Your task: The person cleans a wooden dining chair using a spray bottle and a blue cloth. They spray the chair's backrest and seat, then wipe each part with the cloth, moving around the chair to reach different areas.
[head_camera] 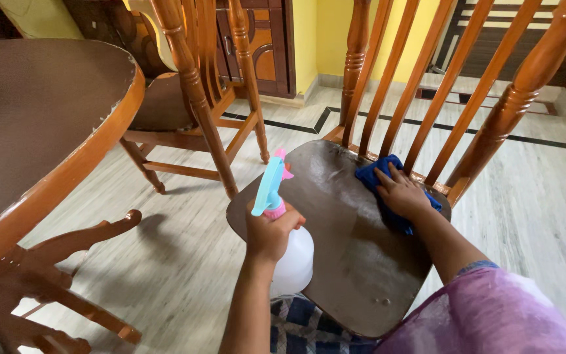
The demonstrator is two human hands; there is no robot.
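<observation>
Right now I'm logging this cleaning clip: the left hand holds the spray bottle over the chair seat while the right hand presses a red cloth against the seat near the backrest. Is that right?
Not quite: the cloth is blue, not red, as the head view shows. The rest holds: the left hand holds the spray bottle over the chair seat, and the right hand presses the cloth against the seat near the backrest.

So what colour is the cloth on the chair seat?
Blue; the cloth under the right hand shows best in the head view.
</observation>
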